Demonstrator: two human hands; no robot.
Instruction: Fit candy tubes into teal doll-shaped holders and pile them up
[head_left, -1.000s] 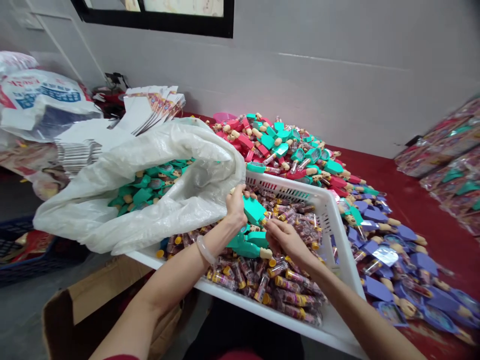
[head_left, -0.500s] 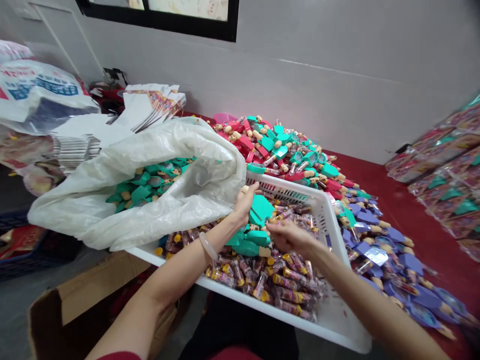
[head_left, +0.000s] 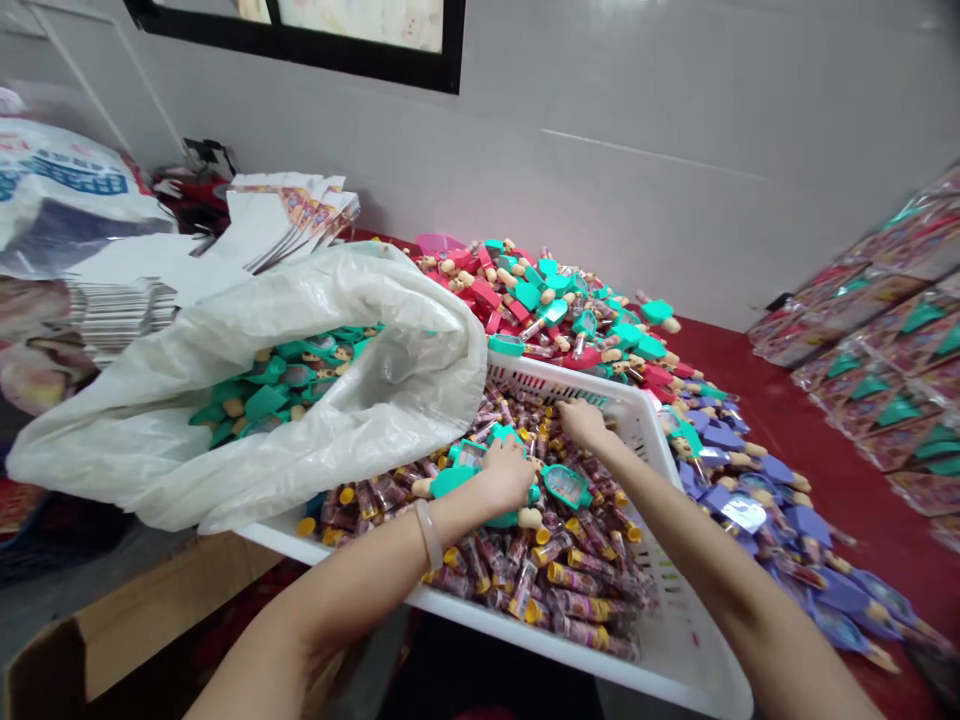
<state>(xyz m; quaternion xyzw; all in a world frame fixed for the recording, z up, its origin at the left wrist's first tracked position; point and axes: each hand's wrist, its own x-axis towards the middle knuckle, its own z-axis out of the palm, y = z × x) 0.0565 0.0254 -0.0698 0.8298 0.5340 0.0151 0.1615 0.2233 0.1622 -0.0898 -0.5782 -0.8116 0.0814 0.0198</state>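
A white plastic basket (head_left: 697, 650) holds a heap of small clear tubes with yellow caps (head_left: 577, 575). On the tubes lie several green paddle-shaped toys with tan handles. My left hand (head_left: 508, 472), a pale bangle on its wrist, is curled over a green paddle-shaped toy (head_left: 469, 455) in the middle of the heap. Right of it another green toy (head_left: 568, 485) lies with its oval window facing up. My right hand (head_left: 583, 422) reaches into the tubes near the basket's far wall. Its fingers are bent, and what they hold is hidden.
A white sack (head_left: 360, 430) of green toys rests over the basket's left side. Behind are piled red and green toys (head_left: 487, 295), with purple ones (head_left: 724, 435) to the right. Stacked printed cards (head_left: 120, 315), an open carton (head_left: 172, 600) and wrapped packages (head_left: 885, 350) stand around.
My left hand has moved down from beside the sack's edge onto the green toys. My right hand has left the green toys for the tubes at the basket's far side.
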